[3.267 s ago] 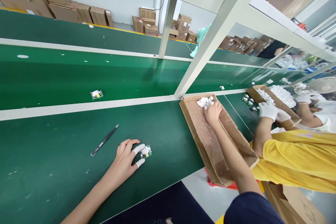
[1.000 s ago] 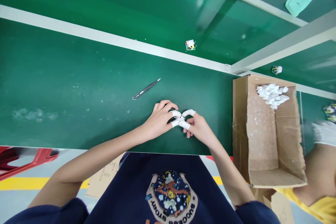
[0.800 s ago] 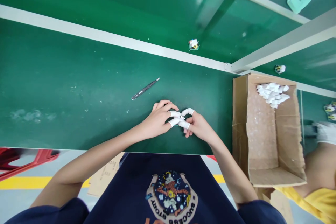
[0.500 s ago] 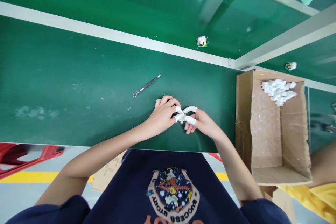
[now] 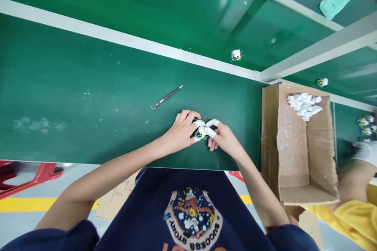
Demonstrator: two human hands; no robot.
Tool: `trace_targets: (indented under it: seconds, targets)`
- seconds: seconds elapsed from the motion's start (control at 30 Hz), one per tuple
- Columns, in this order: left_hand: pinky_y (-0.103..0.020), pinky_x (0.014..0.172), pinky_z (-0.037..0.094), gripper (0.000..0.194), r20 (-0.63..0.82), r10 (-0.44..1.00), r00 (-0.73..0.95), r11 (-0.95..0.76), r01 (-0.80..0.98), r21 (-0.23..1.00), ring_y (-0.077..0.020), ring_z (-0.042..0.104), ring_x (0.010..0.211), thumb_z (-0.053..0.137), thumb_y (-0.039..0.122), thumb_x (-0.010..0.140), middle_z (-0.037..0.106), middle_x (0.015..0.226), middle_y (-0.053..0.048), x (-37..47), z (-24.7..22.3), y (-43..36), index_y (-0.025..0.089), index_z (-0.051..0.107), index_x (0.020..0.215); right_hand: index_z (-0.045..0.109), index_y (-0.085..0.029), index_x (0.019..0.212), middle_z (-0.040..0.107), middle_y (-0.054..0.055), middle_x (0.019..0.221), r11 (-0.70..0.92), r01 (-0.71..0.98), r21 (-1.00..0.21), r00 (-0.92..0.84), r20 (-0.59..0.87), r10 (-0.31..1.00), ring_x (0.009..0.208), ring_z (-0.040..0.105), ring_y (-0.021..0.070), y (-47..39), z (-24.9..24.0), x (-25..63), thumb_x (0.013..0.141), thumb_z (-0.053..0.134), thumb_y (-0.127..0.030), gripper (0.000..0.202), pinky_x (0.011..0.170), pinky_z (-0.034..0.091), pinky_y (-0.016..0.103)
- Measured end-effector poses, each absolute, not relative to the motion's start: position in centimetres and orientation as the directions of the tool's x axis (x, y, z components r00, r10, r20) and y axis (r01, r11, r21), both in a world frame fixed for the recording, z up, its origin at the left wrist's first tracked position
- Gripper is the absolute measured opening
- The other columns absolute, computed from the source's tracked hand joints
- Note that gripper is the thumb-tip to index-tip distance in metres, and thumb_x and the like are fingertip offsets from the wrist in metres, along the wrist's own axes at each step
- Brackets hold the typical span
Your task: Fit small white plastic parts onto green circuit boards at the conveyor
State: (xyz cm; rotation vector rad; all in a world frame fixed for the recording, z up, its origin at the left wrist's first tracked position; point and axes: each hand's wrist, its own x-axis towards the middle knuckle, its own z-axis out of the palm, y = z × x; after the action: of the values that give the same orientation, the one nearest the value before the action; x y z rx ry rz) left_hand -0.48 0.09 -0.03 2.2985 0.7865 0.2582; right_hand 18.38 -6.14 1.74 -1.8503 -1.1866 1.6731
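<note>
White finger cots cover the thumb and index fingertips of both my hands. My left hand (image 5: pixel 185 130) holds a small circuit board (image 5: pixel 201 136) between thumb and index finger, just above the green bench. Green, yellow and white parts of the board show below the fingers. From the other side, my right hand (image 5: pixel 223 135) closes its thumb and index finger at the board's upper right, over its white top. Exactly what those fingertips pinch is hidden. Black tweezers (image 5: pixel 167 97) lie on the bench beyond my left hand.
At right stands an open cardboard box (image 5: pixel 269 125) with a pile of white finger cots (image 5: pixel 304 106). Single circuit boards (image 5: pixel 236 55) lie beyond the white rail (image 5: pixel 126 43). A co-worker's gloved hand (image 5: pixel 366 152) is near more boards at far right. A turquoise tool (image 5: pixel 338 2) is top right.
My left thumb has shifted down to the board's lower edge, and more of the board shows. The right thumb has moved left over its top. The co-worker's gloved hand has come into view.
</note>
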Motion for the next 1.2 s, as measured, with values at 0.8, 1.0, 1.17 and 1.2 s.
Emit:
trace_targets:
  seconds: [0.8, 1.0, 1.17, 1.2]
  targets:
    - [-0.049, 0.1, 0.036, 0.029, 0.059, 0.537, 0.842, -0.64, 0.361, 0.678, -0.0309, 0.033, 0.122, 0.059, 0.017, 0.079, 0.049, 0.13, -0.01, -1.6, 1.1, 1.0, 0.018, 0.061, 0.108, 0.066, -0.018, 0.104, 0.062, 0.0, 0.073, -0.186, 0.667, -0.722, 0.145, -0.119, 0.982, 0.053, 0.05, 0.0111, -9.1, 1.7, 18.4, 0.089, 0.057, -0.032, 0.022, 0.057, 0.045, 0.027]
    - [-0.046, 0.095, 0.037, 0.016, 0.092, 0.52, 0.849, -0.709, 0.37, 0.6, -0.0307, 0.037, 0.12, 0.057, 0.025, 0.086, 0.054, 0.123, -0.011, -1.1, 0.5, 0.8, 0.017, 0.063, 0.099, 0.064, -0.023, 0.107, 0.062, 0.007, 0.11, -0.019, 0.586, -0.81, 0.105, 0.052, 0.993, 0.098, 0.059, 0.0194, -9.5, 1.6, 20.1, 0.089, 0.058, -0.022, 0.019, 0.08, 0.049, 0.035]
    - [-0.041, 0.09, 0.04, 0.019, 0.139, 0.522, 0.842, -0.704, 0.333, 0.628, -0.0269, 0.042, 0.116, 0.05, 0.027, 0.092, 0.06, 0.112, -0.009, -0.7, 0.0, 0.5, 0.017, 0.062, 0.103, 0.062, -0.023, 0.113, 0.062, 0.007, 0.11, 0.075, 0.583, -0.809, 0.016, 0.104, 0.994, 0.104, 0.058, 0.0208, -9.9, 1.0, 19.2, 0.088, 0.059, -0.02, 0.025, 0.09, 0.048, 0.039]
    - [-0.041, 0.091, 0.04, 0.018, 0.132, 0.531, 0.837, -0.692, 0.339, 0.637, -0.0269, 0.042, 0.117, 0.051, 0.027, 0.092, 0.06, 0.112, -0.009, -0.7, 0.0, 0.5, 0.017, 0.061, 0.103, 0.061, -0.023, 0.114, 0.062, 0.007, 0.109, 0.076, 0.597, -0.799, 0.011, 0.103, 0.995, 0.101, 0.059, 0.0203, -9.8, 0.9, 19.0, 0.088, 0.06, -0.021, 0.026, 0.088, 0.049, 0.038]
